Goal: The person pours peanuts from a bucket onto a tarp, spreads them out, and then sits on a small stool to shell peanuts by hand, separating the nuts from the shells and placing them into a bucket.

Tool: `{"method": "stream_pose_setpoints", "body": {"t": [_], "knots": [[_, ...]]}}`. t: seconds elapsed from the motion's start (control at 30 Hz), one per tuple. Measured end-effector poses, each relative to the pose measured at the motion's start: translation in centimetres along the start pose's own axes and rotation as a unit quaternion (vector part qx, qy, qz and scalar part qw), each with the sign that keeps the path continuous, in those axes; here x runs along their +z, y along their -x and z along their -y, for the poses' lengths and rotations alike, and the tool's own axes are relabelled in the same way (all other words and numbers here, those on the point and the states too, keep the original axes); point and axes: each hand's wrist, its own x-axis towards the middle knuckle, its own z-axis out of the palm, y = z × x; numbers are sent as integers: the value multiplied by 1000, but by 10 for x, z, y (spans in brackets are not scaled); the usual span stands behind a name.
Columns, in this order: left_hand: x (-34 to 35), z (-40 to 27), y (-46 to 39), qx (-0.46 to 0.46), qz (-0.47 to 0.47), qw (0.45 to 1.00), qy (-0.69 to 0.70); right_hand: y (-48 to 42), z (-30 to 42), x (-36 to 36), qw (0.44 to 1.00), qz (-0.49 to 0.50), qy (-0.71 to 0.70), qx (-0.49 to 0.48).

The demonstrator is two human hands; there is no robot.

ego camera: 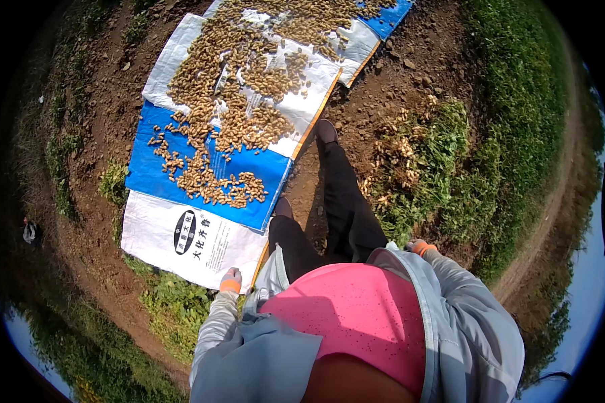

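My left hand (pixel 231 280), in a pale glove with an orange cuff, is over the near end of a white woven sack (pixel 154 226) that bears dark writing. Whether its fingers grip the fabric is too small to tell. Beyond that lies a blue sack section (pixel 146 151), and peanuts in their shells (pixel 252 126) are spread across it and the white sacking farther off. My right hand (pixel 416 246) is beside my hip, its orange cuff showing. The fingers are small and partly hidden, beside pulled peanut plants (pixel 403 166) with pods at their roots.
My feet stand on bare brown soil (pixel 302 184) close to the sacks' orange-stitched edge. Leafy green crops (pixel 519 151) grow on the right, with a dirt track (pixel 544 221) past them. Low green plants (pixel 176 307) grow by the near end of the sacks.
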Motion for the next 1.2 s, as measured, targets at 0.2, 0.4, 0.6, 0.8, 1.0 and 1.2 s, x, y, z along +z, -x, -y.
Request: {"method": "stream_pose_setpoints", "body": {"t": [0.2, 0.4, 0.6, 0.8, 1.0, 1.2], "knots": [[-30, 41, 1, -34, 48, 998, 0, 53, -19, 153, 989, 24, -118, -84], [2, 62, -7, -21, 146, 988, -50, 39, -45, 248, 909, -12, -371, -190], [12, 52, -13, 43, 152, 977, -143, 13, -63, 347, 883, -23, -409, -230], [23, 76, -22, 45, 123, 985, -112, 62, -23, 323, 842, 117, -520, -88], [29, 32, 31, 79, 67, 982, -159, 67, -25, 299, 762, 164, -623, -65], [41, -6, 26, 224, -39, 965, -129, 60, -35, 314, 729, 132, -672, -17]]}}
